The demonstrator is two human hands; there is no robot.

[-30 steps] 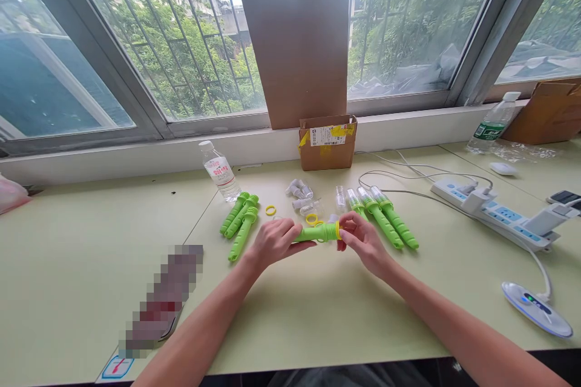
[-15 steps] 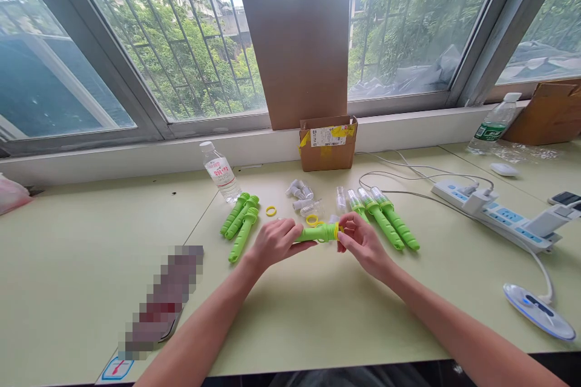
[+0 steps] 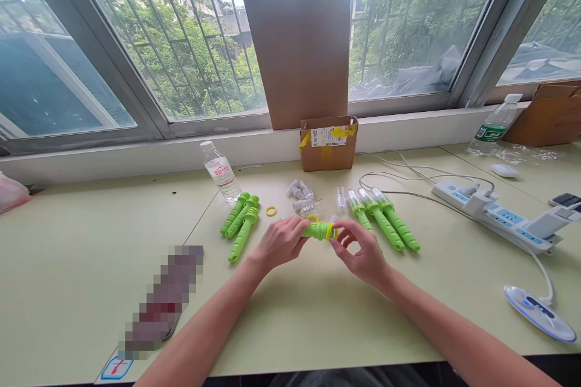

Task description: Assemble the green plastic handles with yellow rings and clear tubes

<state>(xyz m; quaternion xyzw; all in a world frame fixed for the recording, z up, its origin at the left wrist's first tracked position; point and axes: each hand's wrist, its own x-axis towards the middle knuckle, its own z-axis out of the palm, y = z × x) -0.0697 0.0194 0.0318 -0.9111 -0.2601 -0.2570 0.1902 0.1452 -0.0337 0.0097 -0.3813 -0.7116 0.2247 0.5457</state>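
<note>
My left hand (image 3: 282, 242) is wrapped round a green ribbed plastic handle (image 3: 318, 230), held nearly level above the table. At its right end my right hand (image 3: 361, 251) pinches a yellow ring (image 3: 330, 231) that sits around the handle's tip. Another yellow ring (image 3: 271, 211) lies flat on the table to the left, and one more (image 3: 312, 218) is partly hidden behind the handle. Several similar green handles (image 3: 244, 234) lie at left. On the right, green handles with clear tops (image 3: 381, 217) rest side by side. Behind my hands are clear and white plastic caps (image 3: 302, 190).
A water bottle (image 3: 221, 172) stands behind the left handles. A small cardboard box (image 3: 328, 154) is against the sill. At right are a power strip (image 3: 497, 213) with cables and an oval white device (image 3: 539, 313). A blurred-out flat object (image 3: 163, 302) lies at left.
My right hand has shifted slightly left, and the yellow ring sits farther onto the handle. My left hand has moved a little to the right along with the handle.
</note>
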